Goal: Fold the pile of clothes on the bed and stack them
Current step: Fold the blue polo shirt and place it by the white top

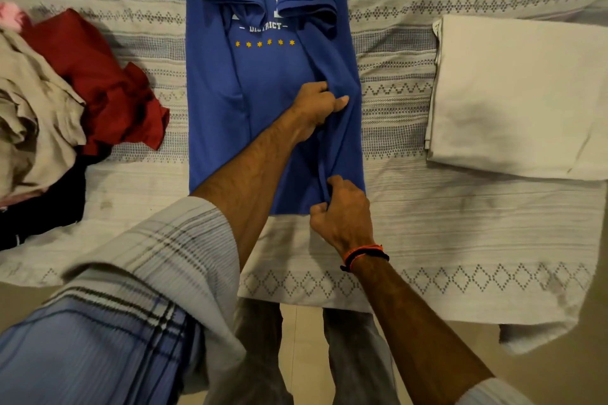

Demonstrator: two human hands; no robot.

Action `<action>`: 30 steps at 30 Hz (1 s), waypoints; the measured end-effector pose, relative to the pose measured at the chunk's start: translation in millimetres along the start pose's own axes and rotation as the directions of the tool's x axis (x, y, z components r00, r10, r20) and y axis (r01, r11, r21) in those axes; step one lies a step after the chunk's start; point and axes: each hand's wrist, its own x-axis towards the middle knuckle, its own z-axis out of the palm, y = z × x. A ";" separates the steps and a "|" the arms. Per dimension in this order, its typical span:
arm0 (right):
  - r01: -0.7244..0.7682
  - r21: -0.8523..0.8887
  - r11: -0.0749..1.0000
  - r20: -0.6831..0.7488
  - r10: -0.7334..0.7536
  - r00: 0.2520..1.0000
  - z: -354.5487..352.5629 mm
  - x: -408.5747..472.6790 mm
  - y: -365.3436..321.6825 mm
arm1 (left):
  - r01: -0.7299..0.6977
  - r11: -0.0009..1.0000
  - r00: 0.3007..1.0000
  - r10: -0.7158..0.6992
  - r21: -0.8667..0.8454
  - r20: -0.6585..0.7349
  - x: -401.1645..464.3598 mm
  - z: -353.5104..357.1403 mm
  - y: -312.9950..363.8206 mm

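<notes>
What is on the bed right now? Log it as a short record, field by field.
being folded: blue T-shirt, print side up, sleeves folded inward
left hand: grip on a fold along the shirt's right side, partway up
right hand: grip on the same fold at the bottom hem
unfolded pile: red garment and beige clothes, left of the shirt
folded so far: white cloth, right of the shirt
surface: patterned bedspread

Head camera looks steeply down, close over bed (460,233).
</notes>
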 end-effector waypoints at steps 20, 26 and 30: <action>-0.129 -0.127 0.984 -0.311 0.084 0.947 4.9 12.8 8.7 | 0.000 0.972 0.963 0.063 0.234 -0.262 -26.3 -43.7 -42.5; -0.206 0.348 0.915 -0.128 0.264 0.956 -5.2 18.8 14.9 | -0.032 0.966 0.943 0.115 0.257 -0.312 -67.9 -40.4 -69.9; -0.301 0.427 0.853 -0.046 0.353 0.935 -9.7 19.9 15.7 | -0.052 0.927 0.788 0.266 0.370 -0.556 -101.0 -66.1 -86.6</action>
